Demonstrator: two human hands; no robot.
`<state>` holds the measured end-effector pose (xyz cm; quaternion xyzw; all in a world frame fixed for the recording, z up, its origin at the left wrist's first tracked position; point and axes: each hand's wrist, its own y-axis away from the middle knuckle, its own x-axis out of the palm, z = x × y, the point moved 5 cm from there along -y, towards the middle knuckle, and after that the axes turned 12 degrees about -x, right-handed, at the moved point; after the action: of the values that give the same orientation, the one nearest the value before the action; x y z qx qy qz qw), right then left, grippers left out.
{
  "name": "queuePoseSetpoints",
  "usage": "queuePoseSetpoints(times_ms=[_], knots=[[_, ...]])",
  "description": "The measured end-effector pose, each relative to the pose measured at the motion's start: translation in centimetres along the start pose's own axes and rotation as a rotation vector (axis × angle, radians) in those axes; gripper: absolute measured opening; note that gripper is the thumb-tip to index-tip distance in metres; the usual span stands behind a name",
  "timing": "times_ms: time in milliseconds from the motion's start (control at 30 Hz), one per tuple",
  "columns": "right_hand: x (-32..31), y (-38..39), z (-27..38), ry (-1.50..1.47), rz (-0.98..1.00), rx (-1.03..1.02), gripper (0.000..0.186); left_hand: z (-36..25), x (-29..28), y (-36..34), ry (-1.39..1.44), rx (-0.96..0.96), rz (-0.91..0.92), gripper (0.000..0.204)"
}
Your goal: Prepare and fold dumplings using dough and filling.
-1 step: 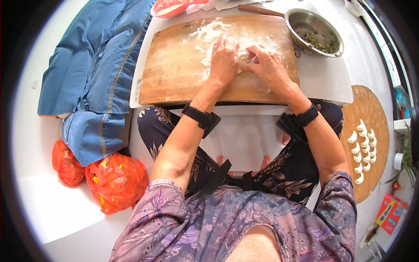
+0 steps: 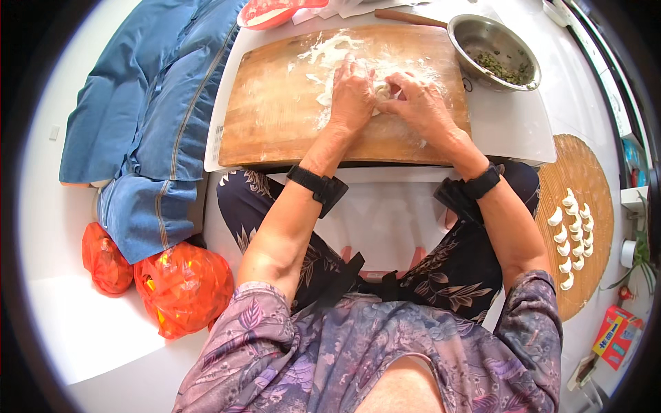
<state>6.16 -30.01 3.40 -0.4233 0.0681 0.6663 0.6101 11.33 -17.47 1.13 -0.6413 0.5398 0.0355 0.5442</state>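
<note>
Over the floured wooden board [image 2: 275, 110], a small white dumpling [image 2: 382, 89] sits between my two hands, partly covered by the fingers. My left hand [image 2: 352, 95] is closed against its left side, with the fingertips curled. From the other side, my right hand [image 2: 421, 102] pinches the dough edge between thumb and fingers. White flour [image 2: 334, 49] is scattered around and beyond both hands. At the board's far right corner stands a metal bowl [image 2: 463, 34] with chopped green filling [image 2: 497, 65] low inside it.
A wooden handle [image 2: 410, 16] lies behind the board, and a red flour scoop [image 2: 275, 19] is at the far left. Several finished dumplings [image 2: 569, 241] rest on a round brown tray [image 2: 585, 162] to the right. Blue denim cloth [image 2: 131, 96] and red plastic bags [image 2: 184, 286] are on the left.
</note>
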Motion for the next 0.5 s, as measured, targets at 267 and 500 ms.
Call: queuePoseSetpoints(times_ms=[267,500], knots=[[0.2,0.1,2.3,0.124,-0.138,-0.27,0.023,-1.6,-2.6,0.4,0.857,-0.762,0.419,0.014],[0.8,0.1,1.1,-0.038,-0.127,-0.151,0.024,-0.5,-1.4,0.6,0.184,-0.251,0.154,0.015]])
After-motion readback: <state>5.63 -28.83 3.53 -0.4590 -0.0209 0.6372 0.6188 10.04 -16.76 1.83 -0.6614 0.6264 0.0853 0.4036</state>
